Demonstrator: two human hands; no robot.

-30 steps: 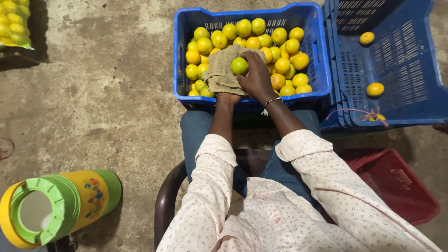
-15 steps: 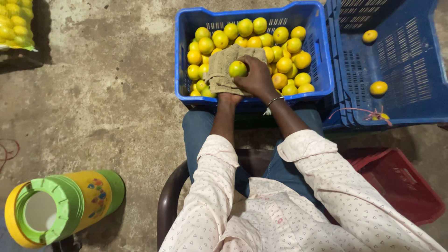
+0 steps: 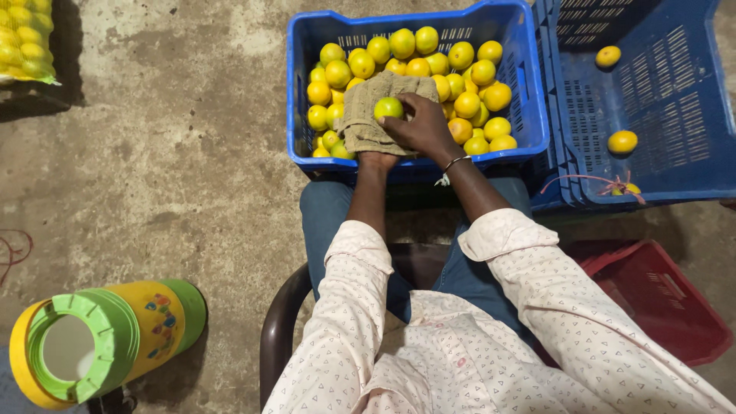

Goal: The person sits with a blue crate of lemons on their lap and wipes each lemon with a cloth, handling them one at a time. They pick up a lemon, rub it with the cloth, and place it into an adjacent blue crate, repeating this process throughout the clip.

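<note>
A blue plastic crate (image 3: pixel 300 84) full of several yellow-green citrus fruits (image 3: pixel 475 73) rests by my knees. My right hand (image 3: pixel 420 126) holds one green-yellow fruit (image 3: pixel 388 107) against a brown cloth (image 3: pixel 366 115). The cloth is draped over my left hand (image 3: pixel 377 159), which is almost wholly hidden beneath it; only the wrist shows. Both hands are over the near middle of the crate. A thin bracelet circles my right wrist.
A second blue crate (image 3: pixel 675 84) at the right holds a few loose fruits. A red crate (image 3: pixel 659 299) lies by my right side. A yellow and green jug (image 3: pixel 100 341) lies at lower left. A net sack of fruit (image 3: pixel 27 38) sits at top left. Bare concrete floor around.
My right hand has turned the fruit slightly against the cloth. The hands stay at the same spot over the crate.
</note>
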